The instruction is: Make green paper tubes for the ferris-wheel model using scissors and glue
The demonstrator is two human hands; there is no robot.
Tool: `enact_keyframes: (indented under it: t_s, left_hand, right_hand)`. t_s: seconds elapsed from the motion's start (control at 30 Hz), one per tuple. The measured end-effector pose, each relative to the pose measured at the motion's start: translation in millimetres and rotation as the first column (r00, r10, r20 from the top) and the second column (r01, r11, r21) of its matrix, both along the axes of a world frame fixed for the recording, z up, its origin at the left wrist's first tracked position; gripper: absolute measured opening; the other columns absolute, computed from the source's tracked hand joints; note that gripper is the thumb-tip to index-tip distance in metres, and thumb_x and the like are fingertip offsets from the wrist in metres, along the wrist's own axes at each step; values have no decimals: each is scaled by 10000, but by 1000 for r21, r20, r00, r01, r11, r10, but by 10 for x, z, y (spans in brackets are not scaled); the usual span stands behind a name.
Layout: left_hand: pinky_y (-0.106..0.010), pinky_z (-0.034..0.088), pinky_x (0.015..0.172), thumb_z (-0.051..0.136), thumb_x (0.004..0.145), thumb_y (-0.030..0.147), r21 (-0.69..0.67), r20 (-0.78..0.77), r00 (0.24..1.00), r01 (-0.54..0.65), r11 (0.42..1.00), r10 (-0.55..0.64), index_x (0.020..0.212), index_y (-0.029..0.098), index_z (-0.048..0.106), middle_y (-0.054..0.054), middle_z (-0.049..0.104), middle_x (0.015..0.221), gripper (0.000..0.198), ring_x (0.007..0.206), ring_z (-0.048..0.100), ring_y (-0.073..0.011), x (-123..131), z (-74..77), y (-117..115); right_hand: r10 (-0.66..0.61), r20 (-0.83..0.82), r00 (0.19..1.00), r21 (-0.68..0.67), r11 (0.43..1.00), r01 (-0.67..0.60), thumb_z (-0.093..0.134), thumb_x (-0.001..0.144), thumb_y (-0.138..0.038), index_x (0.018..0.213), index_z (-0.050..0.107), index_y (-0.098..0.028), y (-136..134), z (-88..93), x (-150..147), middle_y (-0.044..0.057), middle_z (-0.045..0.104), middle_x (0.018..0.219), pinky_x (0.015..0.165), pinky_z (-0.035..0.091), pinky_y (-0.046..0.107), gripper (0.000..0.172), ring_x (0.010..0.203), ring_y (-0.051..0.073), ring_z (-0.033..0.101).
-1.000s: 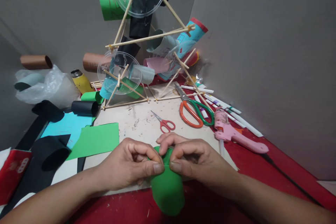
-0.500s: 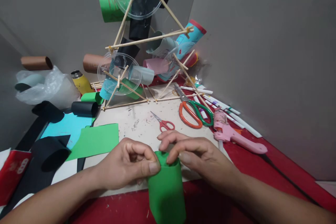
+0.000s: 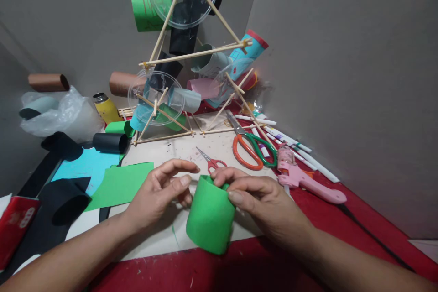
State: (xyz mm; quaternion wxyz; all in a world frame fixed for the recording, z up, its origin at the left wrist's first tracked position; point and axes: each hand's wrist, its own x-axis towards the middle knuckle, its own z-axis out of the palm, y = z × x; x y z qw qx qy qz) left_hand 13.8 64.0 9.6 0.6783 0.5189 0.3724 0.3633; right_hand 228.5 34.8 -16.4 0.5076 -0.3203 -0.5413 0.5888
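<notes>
A green paper tube (image 3: 209,216) is held over the front of the beige work board (image 3: 191,155). My right hand (image 3: 260,203) pinches its far rim, thumb on the outside and fingers over the top edge. My left hand (image 3: 160,191) sits just left of the tube with fingers curled loosely apart and nothing in them; its thumb is close to the rim without gripping. Behind stands a frame of wooden skewers (image 3: 191,54) carrying clear plastic lids and coloured paper tubes.
Small red scissors (image 3: 212,160), orange-and-green scissors (image 3: 251,146), a pink glue gun (image 3: 301,175) and white markers (image 3: 294,146) lie to the right. Green sheet (image 3: 119,182), blue and black paper, a black roll (image 3: 110,142), a yellow bottle (image 3: 105,106) and a plastic bag (image 3: 58,112) are left. Grey walls close in.
Both hands were pinching the tube's seam together. The left hand has let go and opened, and the right hand has turned the tube so its round side faces me.
</notes>
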Motion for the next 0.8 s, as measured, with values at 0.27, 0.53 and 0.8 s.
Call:
enact_keyframes:
  t_s: [0.27,0.53,0.8]
  left_hand:
    - [-320,439,904,728,823,462,-122,109,979,184,975,-171,1374,246,458,-114,608,1259,650,1086,598,-209,28,-226,-33]
    - [-408,424,986,862,684,295,-42,31,957,291,956,-290,1442,259,370,-118,546,1372,904,1231,530,-309,99,-327,-131]
    - [-373,446,922,849,670,236,15,-26,956,294,956,-293,1367,243,465,-79,576,1285,797,1140,550,-280,114,-247,-140]
  right_hand:
    - [-171,76,982,53,984,167,724,855,-344,729,780,-292,21,-19,-7,21,635,963,845,497,257,146,951,161,598]
    - [-232,288,929,273,950,152,712,861,-330,669,747,-258,-13,7,-28,52,667,996,1067,399,395,208,1135,230,551]
    - [-216,275,937,375,921,102,678,877,-455,973,791,-325,-14,24,26,76,694,1169,1067,422,457,197,1235,269,538]
